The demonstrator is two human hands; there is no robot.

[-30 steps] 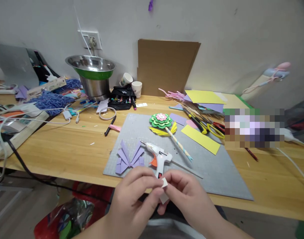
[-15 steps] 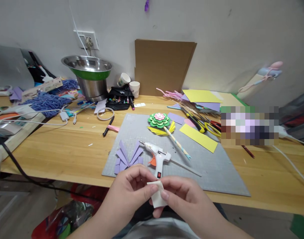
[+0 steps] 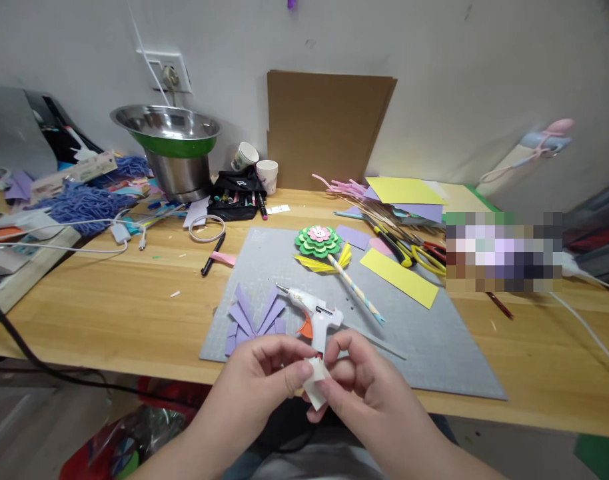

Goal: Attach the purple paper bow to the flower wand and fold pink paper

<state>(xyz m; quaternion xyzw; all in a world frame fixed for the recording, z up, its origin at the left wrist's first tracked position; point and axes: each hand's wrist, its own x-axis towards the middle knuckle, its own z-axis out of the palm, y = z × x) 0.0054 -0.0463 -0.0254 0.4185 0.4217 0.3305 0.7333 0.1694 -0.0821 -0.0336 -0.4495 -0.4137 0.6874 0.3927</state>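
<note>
A small cream-white piece of paper is pinched between my two hands, just off the table's front edge. My left hand grips its upper left side between thumb and fingers. My right hand has its thumb on the lower right side, the index finger bent and raised. Just beyond lies a white glue gun with an orange trigger, its handle end partly behind my fingers. Folded purple paper strips fan out left of it. A layered green and pink paper flower on a striped stem lies farther back.
A grey cutting mat lies under the glue gun. Yellow paper, pliers and a blurred patch are at the right. A steel bowl, marker case and paper cups stand behind. A black cable hangs at left.
My right index finger has lifted and bent away from the paper. The paper has turned and looks narrower. My view has shifted slightly.
</note>
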